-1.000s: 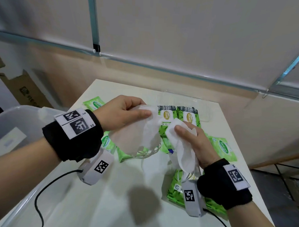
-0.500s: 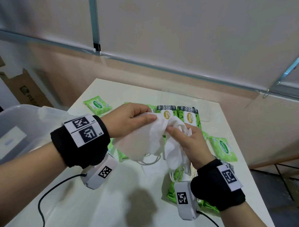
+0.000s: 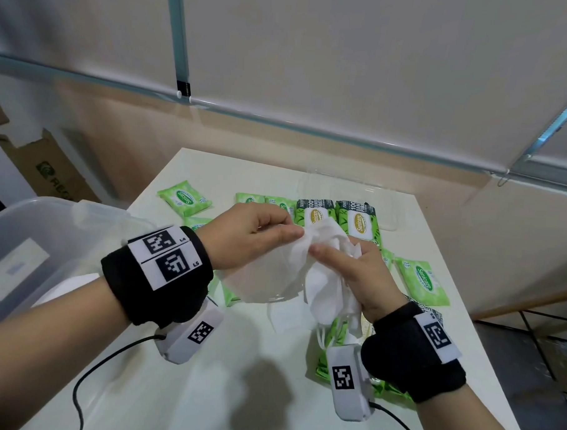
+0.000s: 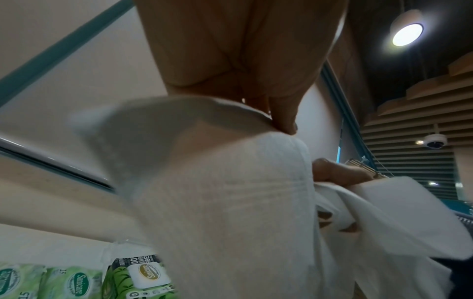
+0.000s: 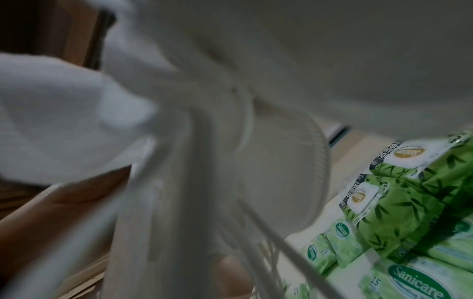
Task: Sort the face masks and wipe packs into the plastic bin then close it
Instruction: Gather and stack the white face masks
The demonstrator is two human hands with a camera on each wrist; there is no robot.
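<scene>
Both hands, left hand (image 3: 252, 236) and right hand (image 3: 357, 273), have drawn together, pinching white face masks (image 3: 309, 264) into one bundle, ready for the bin (image 3: 48, 224).

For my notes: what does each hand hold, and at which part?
Left hand pinches a white face mask at its top edge; right hand grips a bunch of masks.

bin (image 3: 64, 224) left of table (image 3: 222, 391) | wipe packs (image 3: 422, 279) on table
</scene>
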